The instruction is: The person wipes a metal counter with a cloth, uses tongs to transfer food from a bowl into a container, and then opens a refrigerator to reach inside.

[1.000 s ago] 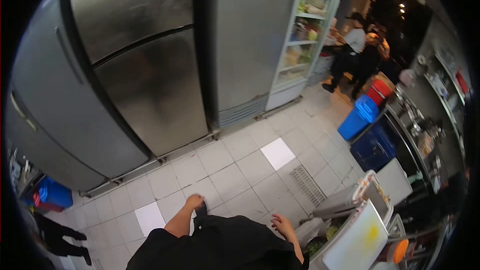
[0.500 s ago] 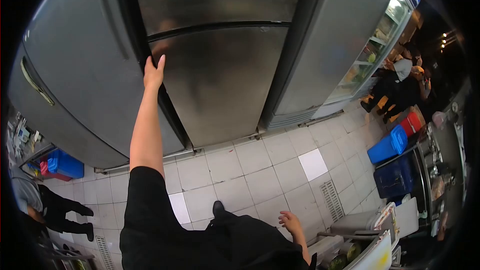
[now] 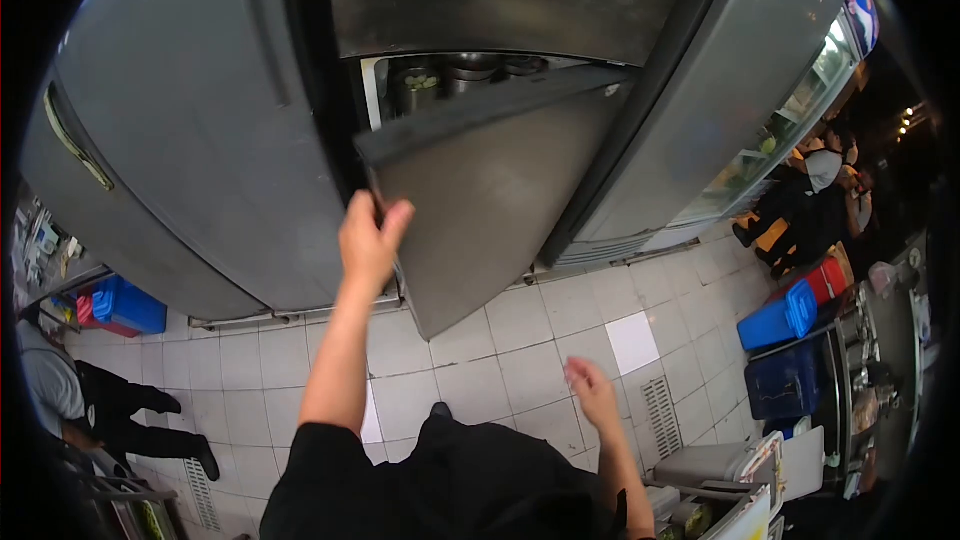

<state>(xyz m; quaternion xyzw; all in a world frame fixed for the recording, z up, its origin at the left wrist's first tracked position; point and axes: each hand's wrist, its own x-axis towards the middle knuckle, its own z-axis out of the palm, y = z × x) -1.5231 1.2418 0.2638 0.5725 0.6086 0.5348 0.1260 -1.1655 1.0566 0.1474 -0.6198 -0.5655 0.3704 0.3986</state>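
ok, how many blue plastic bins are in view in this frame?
3. One light blue plastic bin at far left on the floor; a second light blue bin at right; a dark blue bin just beside it. More may be hidden beyond the frame edge.

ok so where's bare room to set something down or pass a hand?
Bare floor tiles lie between the open fridge door and the drain grate, under the right hand. Behind that door, metal pots crowd the gap; the left hand grips the door edge. The right side is packed with blue bins.
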